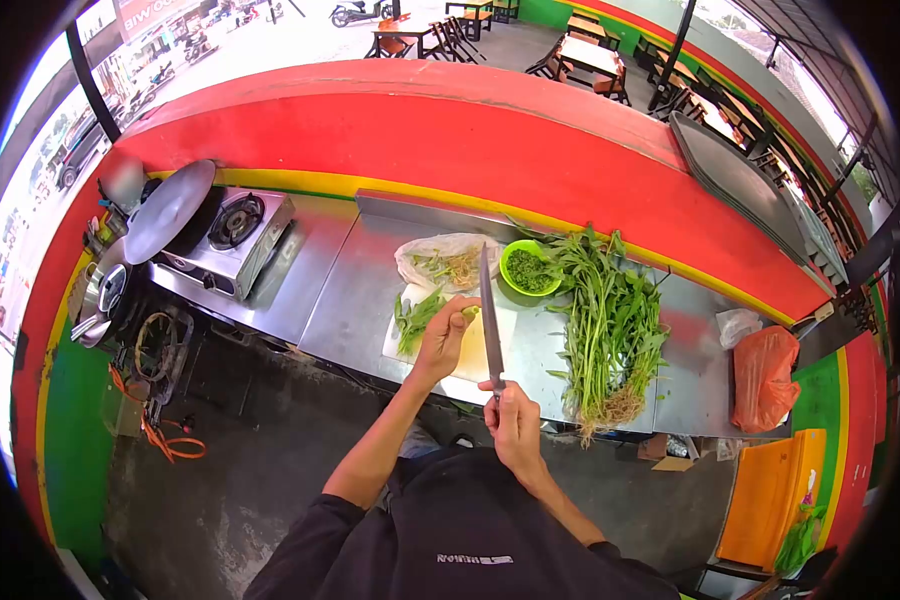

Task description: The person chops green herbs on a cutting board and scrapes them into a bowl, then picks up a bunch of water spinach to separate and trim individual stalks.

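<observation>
My right hand (515, 425) is wrapped round the handle of a long kitchen knife (491, 325), its blade pointing up and away from me. Just left of the blade, the fingers of my left hand (445, 340) pinch a small green vegetable piece (471, 313). Both hands are raised over a pale cutting board (470, 364). Cut leafy greens (415, 320) lie on its left part. Behind the board, a clear plastic bag (410, 250) holds roots and stem trimmings. A lime-green bowl (507, 283) contains chopped greens (530, 270). To its right spreads a large bunch of rooted leafy greens (610, 330).
A gas stove (235, 235) and a large wok lid (172, 212) occupy the counter's left. At the right end sits an orange plastic bag (765, 375). Dark trays (740, 180) lean on the red wall (420, 105). An orange hose (170, 440) lies on the floor.
</observation>
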`<action>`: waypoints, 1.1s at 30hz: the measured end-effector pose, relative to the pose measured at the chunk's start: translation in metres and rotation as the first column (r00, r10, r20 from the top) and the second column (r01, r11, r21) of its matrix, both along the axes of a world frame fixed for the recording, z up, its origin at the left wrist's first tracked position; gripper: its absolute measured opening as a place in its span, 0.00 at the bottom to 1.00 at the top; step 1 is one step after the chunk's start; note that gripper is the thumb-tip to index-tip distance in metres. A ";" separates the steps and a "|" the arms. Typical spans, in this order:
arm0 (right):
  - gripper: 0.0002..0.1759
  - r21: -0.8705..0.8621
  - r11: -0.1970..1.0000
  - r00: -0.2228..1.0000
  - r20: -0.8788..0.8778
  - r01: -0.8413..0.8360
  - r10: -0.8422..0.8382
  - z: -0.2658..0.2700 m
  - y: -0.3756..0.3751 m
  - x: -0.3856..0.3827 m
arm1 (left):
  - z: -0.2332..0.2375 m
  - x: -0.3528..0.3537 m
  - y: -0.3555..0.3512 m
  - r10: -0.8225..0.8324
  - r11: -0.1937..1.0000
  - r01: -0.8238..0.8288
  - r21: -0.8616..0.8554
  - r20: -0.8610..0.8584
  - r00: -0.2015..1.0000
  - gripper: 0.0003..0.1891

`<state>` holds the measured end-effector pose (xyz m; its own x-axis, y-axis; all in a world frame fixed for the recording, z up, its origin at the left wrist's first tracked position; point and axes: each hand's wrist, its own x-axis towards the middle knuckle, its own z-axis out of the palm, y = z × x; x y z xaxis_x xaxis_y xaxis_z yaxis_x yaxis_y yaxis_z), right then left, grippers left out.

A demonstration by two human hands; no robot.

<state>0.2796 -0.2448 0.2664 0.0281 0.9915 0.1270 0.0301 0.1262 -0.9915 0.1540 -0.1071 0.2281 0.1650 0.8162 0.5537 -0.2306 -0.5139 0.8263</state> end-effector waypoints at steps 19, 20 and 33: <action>0.20 0.029 1.000 0.999 0.034 0.007 -0.008 0.011 0.006 0.010 | 0.008 0.008 0.008 -0.108 0.990 0.120 -0.073 0.156 0.982 0.17; 0.20 0.030 1.000 0.999 0.034 0.008 -0.009 0.011 0.006 0.010 | 0.007 0.008 0.009 -0.104 0.990 0.117 -0.075 0.163 0.981 0.17; 0.25 0.090 0.996 0.997 0.067 0.020 -0.026 0.011 0.012 0.008 | 0.016 0.008 0.017 -0.118 0.991 0.128 -0.045 0.175 0.977 0.18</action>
<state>0.2878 -0.2326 0.2778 0.0392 0.9754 0.2170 0.1011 0.2121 -0.9720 0.1624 -0.0903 0.2439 0.1727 0.8262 0.5363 -0.4303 -0.4265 0.7956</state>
